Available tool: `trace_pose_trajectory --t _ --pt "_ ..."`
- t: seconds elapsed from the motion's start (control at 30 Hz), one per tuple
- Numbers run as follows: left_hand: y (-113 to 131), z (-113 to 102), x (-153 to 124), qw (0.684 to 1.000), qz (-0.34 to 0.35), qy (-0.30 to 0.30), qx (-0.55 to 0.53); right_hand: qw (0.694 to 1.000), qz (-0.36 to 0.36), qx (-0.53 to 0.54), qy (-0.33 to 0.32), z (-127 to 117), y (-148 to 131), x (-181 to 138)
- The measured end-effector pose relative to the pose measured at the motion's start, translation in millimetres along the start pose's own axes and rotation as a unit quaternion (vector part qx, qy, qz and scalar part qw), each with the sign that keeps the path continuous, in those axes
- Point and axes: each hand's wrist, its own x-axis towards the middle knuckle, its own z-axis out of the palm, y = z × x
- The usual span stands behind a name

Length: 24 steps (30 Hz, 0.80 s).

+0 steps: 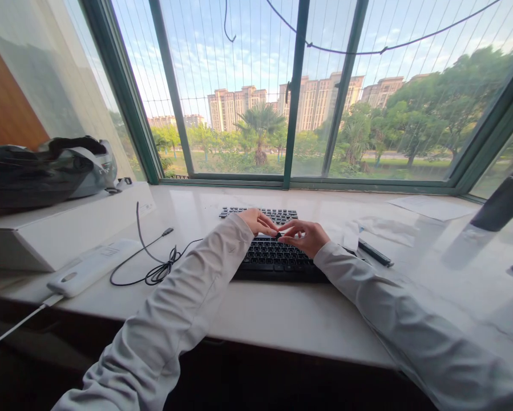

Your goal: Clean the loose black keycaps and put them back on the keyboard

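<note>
A black keyboard point(277, 260) lies on the pale counter in front of me. Over its far edge, my left hand point(258, 221) and my right hand point(306, 236) meet with fingertips pinched together. Between them is a small black keycap point(278, 234), partly covered by the fingers. Behind the keyboard, loose black keycaps point(287, 214) are laid out in rows on the counter, some of them hidden by my hands. My left sleeve covers the keyboard's left end, and my right forearm crosses its right end.
A coiled black cable point(158, 273) and a white power strip point(91, 268) lie left, near a white box point(68, 228) bearing a dark bag point(46, 171). To the right are a slim black tool point(375, 252), clear plastic wrapping point(388, 230), paper point(425, 208) and a dark bottle point(502, 200).
</note>
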Motion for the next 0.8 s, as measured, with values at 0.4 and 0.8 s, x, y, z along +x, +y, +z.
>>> trace_pose_trajectory --t 0.4,0.8 --pt "-0.9 -31.2 0.2 0.957 -0.105 -0.196 0.188 0.997 -0.014 -0.046 -0.055 15.8 -23.4 -6.7" --pt "-13.1 -30.4 3.0 0.915 -0.126 -0.219 0.314 0.972 -0.149 -0.140 -0.111 37.1 -28.1 -15.4"
